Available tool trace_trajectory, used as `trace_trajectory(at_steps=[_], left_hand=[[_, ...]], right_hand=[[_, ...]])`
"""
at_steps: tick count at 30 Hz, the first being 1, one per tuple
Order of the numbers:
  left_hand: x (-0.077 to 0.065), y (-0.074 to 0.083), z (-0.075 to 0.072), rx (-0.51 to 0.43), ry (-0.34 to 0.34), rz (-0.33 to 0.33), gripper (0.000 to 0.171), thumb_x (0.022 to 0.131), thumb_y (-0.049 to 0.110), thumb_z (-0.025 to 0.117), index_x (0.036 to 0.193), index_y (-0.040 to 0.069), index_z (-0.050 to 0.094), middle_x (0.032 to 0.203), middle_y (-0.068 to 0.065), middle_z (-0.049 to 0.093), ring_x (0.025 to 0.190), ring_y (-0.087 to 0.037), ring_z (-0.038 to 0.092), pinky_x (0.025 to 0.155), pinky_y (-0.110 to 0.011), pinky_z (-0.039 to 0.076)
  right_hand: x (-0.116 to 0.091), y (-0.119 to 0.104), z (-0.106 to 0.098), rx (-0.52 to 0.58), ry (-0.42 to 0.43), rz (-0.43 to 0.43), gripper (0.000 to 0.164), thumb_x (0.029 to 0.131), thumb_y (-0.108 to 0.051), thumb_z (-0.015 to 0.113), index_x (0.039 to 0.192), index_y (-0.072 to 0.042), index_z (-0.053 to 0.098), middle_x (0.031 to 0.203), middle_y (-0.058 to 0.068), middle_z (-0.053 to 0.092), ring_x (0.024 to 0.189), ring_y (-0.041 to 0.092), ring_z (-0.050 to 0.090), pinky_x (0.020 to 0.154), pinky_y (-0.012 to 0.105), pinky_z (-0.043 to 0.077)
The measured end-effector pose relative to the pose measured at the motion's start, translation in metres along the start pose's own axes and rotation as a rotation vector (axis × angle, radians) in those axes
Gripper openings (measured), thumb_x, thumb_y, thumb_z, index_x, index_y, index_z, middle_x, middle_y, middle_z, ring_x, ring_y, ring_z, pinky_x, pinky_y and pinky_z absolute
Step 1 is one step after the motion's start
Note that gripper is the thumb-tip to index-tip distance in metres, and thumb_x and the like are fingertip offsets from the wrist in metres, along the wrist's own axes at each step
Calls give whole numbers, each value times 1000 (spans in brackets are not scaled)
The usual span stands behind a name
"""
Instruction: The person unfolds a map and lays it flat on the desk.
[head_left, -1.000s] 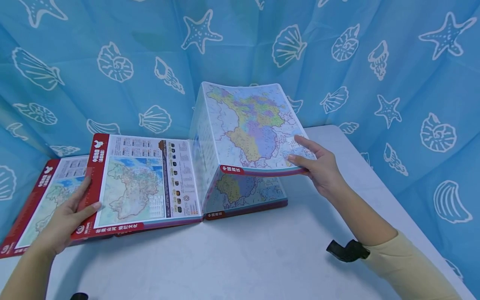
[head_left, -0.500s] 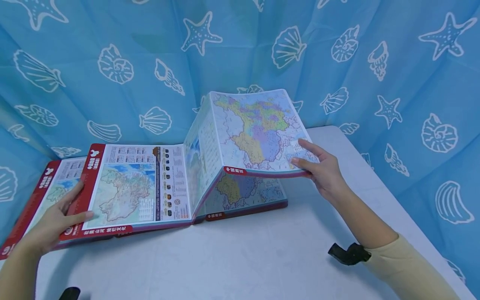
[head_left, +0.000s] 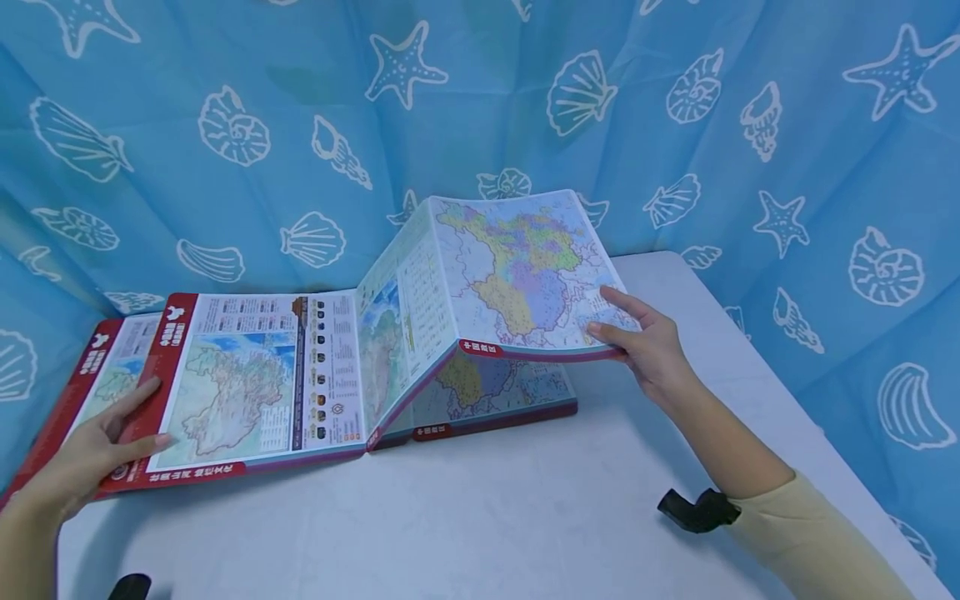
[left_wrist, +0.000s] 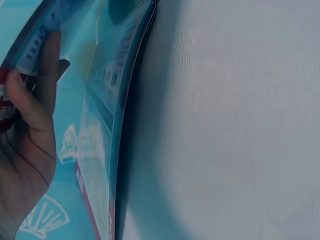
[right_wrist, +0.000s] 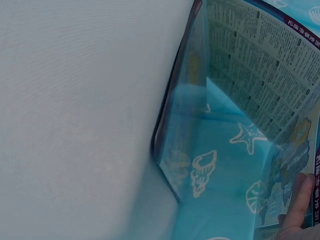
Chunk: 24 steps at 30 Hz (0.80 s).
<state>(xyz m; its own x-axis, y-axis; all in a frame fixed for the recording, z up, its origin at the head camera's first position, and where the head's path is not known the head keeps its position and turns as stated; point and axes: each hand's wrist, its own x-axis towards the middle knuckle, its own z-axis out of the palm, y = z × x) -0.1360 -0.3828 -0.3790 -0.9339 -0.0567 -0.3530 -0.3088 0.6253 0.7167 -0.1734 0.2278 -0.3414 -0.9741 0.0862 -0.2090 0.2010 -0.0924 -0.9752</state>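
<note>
A glossy folding map (head_left: 525, 275) stands partly unfolded in zigzag panels, its ridge raised in the middle. My left hand (head_left: 82, 454) grips the red-bordered left panel, thumb on top and the other fingers mostly hidden beneath. On the right side, my right hand (head_left: 652, 346) pinches the outer edge of the raised coloured panel, with thumb and forefinger over its face. Under these panels lies another map (head_left: 502, 392), whose red-edged left end (head_left: 71, 400) sticks out past my left hand. The right wrist view shows a text-covered underside (right_wrist: 255, 60) of the held map.
The maps are on a white-covered table (head_left: 450, 525). Close behind it hangs a blue curtain (head_left: 465, 100) with white shells and starfish, which also runs along the right side. A black strap-like piece (head_left: 697, 510) sits at the right sleeve.
My left hand has drawn the left panel leftward, and that panel is lower. The raised fold has spread wider and its ridge has dropped and shifted right. My right hand has moved slightly down.
</note>
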Motion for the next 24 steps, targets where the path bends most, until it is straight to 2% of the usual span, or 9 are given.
trace_trajectory(at_steps=[4, 7, 13, 16, 22, 24], left_hand=[[2, -8, -2, 17, -8, -26, 98, 88, 42, 62, 145, 23, -15, 144, -39, -1, 116, -53, 28, 73, -36, 58], [4, -14, -3, 31, 9, -40, 100, 87, 46, 63, 146, 22, -15, 144, -40, -1, 115, -54, 28, 73, -38, 58], [5, -24, -7, 7, 48, -80, 101, 85, 49, 64, 143, 31, -17, 145, -40, -5, 115, -55, 28, 71, -39, 58], [5, -28, -8, 7, 78, -96, 101, 85, 49, 64, 143, 31, -17, 146, -39, -7, 116, -56, 25, 71, -39, 58], [5, -30, -10, -66, 152, -172, 99, 84, 51, 63, 143, 31, -13, 150, -31, -14, 127, -56, 13, 68, -37, 58], [5, -31, -11, -88, 168, -200, 99, 84, 51, 63, 143, 30, -13, 151, -29, -14, 128, -55, 13, 67, -35, 58]], right_hand=[[3, 4, -2, -14, 3, 7, 67, 83, -18, 74, 143, -15, 43, 152, 10, 29, 87, 3, 65, 78, 17, 52], [4, 7, -4, -17, 5, 15, 68, 82, -18, 74, 142, -15, 44, 152, 10, 30, 87, 3, 66, 78, 17, 52], [6, 13, -6, -35, -5, 19, 68, 84, -16, 73, 143, -14, 42, 152, 10, 29, 87, 2, 65, 78, 16, 52], [6, 16, -8, -61, -1, 20, 67, 84, -18, 73, 144, -15, 42, 152, 10, 28, 88, 2, 65, 78, 16, 52], [8, 20, -7, -75, 0, 22, 65, 85, -16, 71, 143, -14, 42, 153, 10, 28, 86, 1, 65, 77, 17, 53], [8, 21, -7, -74, -2, 23, 65, 86, -15, 71, 143, -13, 42, 153, 10, 28, 85, 1, 65, 77, 17, 53]])
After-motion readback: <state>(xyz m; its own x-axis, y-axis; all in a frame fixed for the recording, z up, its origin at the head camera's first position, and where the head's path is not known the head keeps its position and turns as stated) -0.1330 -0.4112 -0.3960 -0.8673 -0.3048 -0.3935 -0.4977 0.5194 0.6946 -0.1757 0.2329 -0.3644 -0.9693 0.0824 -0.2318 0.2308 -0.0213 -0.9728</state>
